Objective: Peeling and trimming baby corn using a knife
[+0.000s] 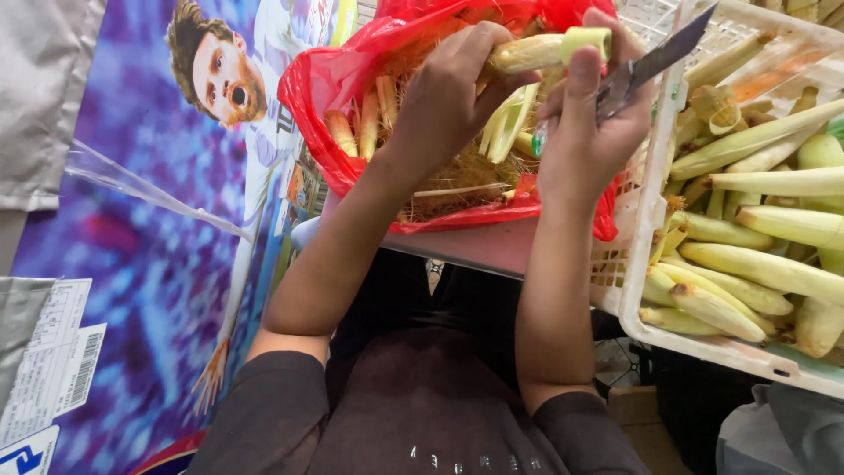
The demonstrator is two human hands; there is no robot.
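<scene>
My left hand (448, 97) grips a pale yellow baby corn ear (532, 53) with a green cut stem end, held over a red plastic bag (321, 88). My right hand (589, 123) holds a knife with a green handle; its grey blade (655, 57) points up and to the right, close to the corn's stem end. The thumb of my right hand rests against the stem. Inside the red bag lie husks, corn silk and a few peeled ears.
A white plastic crate (651, 299) on the right holds several unpeeled baby corn ears (774, 229). A purple printed sheet (149, 264) with a picture of a person covers the left side. Grey packaging with labels (53, 369) lies at the far left.
</scene>
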